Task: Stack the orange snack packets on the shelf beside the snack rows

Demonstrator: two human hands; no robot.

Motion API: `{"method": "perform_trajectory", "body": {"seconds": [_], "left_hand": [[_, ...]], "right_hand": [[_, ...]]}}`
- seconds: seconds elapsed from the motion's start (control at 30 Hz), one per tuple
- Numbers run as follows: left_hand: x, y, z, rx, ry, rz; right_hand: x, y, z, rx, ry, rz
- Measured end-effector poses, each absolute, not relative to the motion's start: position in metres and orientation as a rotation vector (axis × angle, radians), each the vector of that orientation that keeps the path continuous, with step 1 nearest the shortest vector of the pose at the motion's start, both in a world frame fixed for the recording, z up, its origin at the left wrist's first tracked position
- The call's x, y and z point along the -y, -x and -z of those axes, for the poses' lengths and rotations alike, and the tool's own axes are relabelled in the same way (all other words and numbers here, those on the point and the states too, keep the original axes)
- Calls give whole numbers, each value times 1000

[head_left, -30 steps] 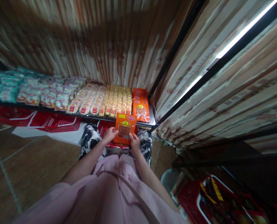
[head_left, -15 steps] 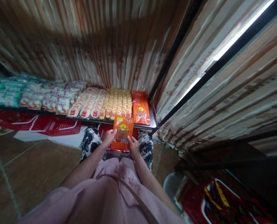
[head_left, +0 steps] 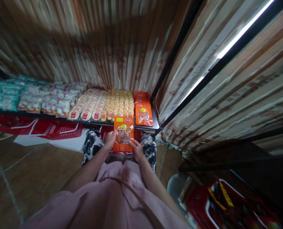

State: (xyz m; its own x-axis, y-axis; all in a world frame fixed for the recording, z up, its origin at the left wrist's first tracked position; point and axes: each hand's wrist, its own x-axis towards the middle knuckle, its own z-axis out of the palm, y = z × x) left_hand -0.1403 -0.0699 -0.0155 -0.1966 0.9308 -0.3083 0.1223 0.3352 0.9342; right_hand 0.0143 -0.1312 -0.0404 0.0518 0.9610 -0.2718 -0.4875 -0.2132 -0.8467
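Observation:
Between my two hands, above my lap, is an orange snack packet (head_left: 123, 147) with a clear window showing brown sticks. My left hand (head_left: 110, 140) grips its left edge, and my right hand (head_left: 137, 150) pinches its lower right edge. Just beyond, at the right end of a dark shelf (head_left: 145, 128), lie similar orange packets (head_left: 143, 118) in an overlapping row. To their left stand rows of small yellow wrapped snacks (head_left: 120, 105), then round wrapped biscuits (head_left: 86, 114).
White-and-red snack bags (head_left: 50, 105) and teal bags (head_left: 10, 101) fill the shelf's left part. Red baskets (head_left: 56, 128) sit beneath it. Pleated curtain (head_left: 95, 41) hangs behind. At lower right are a red basket of dark packets (head_left: 223, 203) and a black frame bar (head_left: 217, 68).
The held packet has shifted slightly left and tilted, so its window now catches glare. Both hands keep hold of it. The view has moved slightly.

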Motion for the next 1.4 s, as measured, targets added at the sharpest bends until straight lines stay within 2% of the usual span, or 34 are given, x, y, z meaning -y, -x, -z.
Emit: {"method": "perform_trajectory", "body": {"seconds": [0.4,1.4], "left_hand": [[75,135,15,-1582,-849,-1022],[71,141,3,-1406,-654,-1135]], "right_hand": [[134,-14,21,536,1004,-1531],[125,-31,25,636,1175,-1538]]}}
